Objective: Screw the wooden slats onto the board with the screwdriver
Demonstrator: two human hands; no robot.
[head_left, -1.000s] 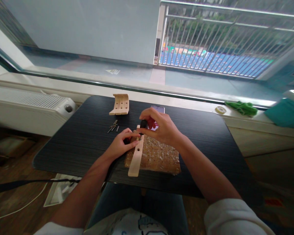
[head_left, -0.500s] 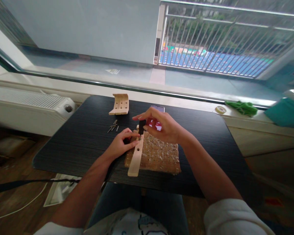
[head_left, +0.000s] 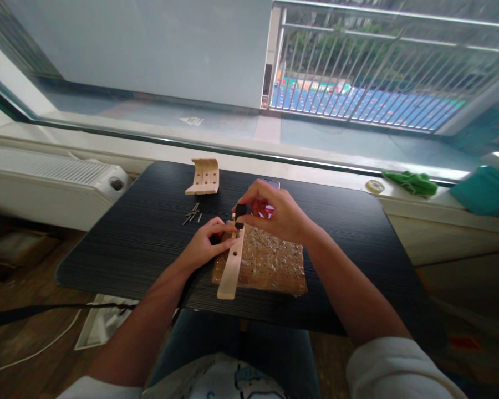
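Head view: your right hand pinches a small black tool handle between thumb and fingertips, upright over the far end of a pale wooden strip with holes. Your left hand, fingers curled, grips that same end. The strip lies on a brown perforated board on the black surface, with small metal screws near on the left.

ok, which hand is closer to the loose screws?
Left. The left hand is close by the screws, a little to their right, holding the wooden strip; the right hand is farther right, pinching a black tool.
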